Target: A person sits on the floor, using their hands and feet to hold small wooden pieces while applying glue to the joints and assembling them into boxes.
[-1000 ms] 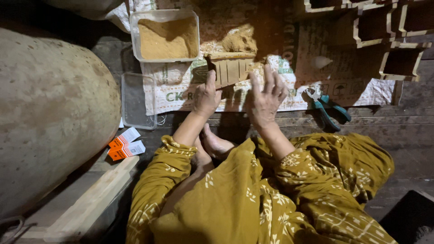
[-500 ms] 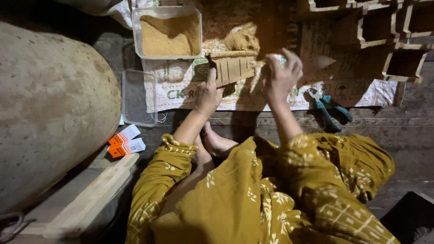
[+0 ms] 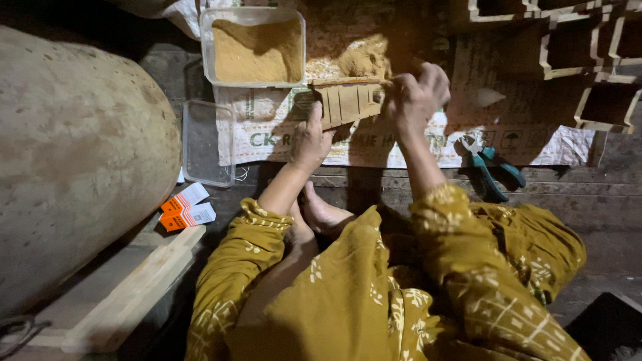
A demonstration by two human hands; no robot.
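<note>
A small wooden mould (image 3: 349, 101) with several slots lies on a printed white sack (image 3: 374, 137) in front of me. My left hand (image 3: 309, 142) rests against the mould's near left end. My right hand (image 3: 416, 99) is closed over its right end, fingers curled; whether it holds anything else is hidden. A heap of brown powder (image 3: 361, 61) sits just beyond the mould. A clear plastic tub (image 3: 254, 47) filled with the same powder stands at the back left.
A big rounded stone-like mass (image 3: 73, 167) fills the left side. An empty clear lid (image 3: 206, 142), two orange-and-white packets (image 3: 186, 208), teal-handled pliers (image 3: 491, 170), stacked wooden frames (image 3: 575, 47) at the back right, a pale plank (image 3: 127, 294), my bare foot (image 3: 328, 212).
My right hand has moved from flat and spread near the mould's front, up and away to its right end, and curled closed. My left hand stayed on the left end.
</note>
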